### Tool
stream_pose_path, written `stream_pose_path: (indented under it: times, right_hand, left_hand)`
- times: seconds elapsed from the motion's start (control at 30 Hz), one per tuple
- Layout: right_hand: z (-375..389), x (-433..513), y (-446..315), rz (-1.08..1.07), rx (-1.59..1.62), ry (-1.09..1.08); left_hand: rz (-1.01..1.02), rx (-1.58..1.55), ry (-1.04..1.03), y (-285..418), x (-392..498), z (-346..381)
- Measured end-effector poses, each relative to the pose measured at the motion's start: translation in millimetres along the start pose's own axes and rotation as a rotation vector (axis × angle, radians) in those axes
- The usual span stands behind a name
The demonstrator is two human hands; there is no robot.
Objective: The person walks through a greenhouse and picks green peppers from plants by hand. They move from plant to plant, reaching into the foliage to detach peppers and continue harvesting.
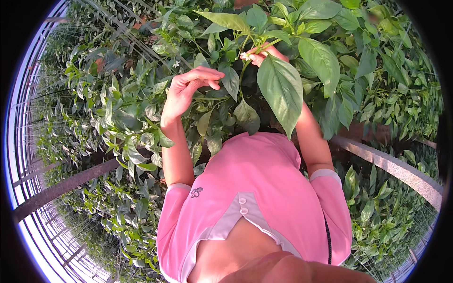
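Fingers of my right hand (263, 56) are closed around a green stem (271, 44) of a pepper plant, close to a small white flower (245, 56). One large leaf (281, 90) hangs in front of the right wrist and hides part of the forearm. To the left, my left hand (194, 83) is raised with the thumb apart from the bent fingers, and nothing shows between them. Its fingertips reach the edge of a darker leaf (230, 81); whether they touch it I cannot tell. A thin upright stem (242, 78) runs between the two hands.
Dense pepper foliage (124, 88) surrounds me on both sides. Pale strings (131, 35) slant through the plants at upper left. A dark beam (67, 185) lies at left, a lighter beam (393, 164) at right. A second white flower (176, 64) is left of my hands.
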State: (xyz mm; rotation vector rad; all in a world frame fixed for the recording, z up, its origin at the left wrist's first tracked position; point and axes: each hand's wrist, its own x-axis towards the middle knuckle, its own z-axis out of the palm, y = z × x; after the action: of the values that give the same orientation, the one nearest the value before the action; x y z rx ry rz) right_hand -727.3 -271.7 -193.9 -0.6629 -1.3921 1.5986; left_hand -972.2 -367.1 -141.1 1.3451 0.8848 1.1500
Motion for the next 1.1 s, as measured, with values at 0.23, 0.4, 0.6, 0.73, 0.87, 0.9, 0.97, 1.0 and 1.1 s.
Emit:
stream_pose_path:
  times: [0.23,0.4,0.6,0.73,0.87,0.9,0.97,1.0,1.1]
  right_hand:
    - [50,30,-14,-0.176,-0.355,0.056]
    - [65,30,-21,-0.272,-0.482,-0.173]
    - [80,25,-26,-0.169,-0.333,-0.454]
    - [97,23,-28,-0.064,-0.359,-0.244]
    - [95,23,-18,-0.041,-0.052,-0.141]
    - [89,23,-15,-0.023,-0.075,-0.166]
    - [81,20,-9,-0.276,-0.078,-0.124]
    - [77,14,-8,-0.329,-0.131,-0.084]
    - [63,2,-8,-0.114,-0.061,-0.245]
  left_hand:
    - [-0.038,0.043,0.224,47,47,6]
    - [0.154,0.341,0.472,49,54,17]
    - [0.194,0.294,0.902,39,39,18]
    - [0.414,0.035,1.116,23,18,56]
    - [0.553,0.529,0.644,32,-5,72]
    - [0.51,0.559,0.491,37,-5,71]
    - [0.352,0.774,0.278,53,-2,62]
    - [0.291,0.842,0.221,61,2,58]
    - [0.256,0.96,0.185,80,11,47]
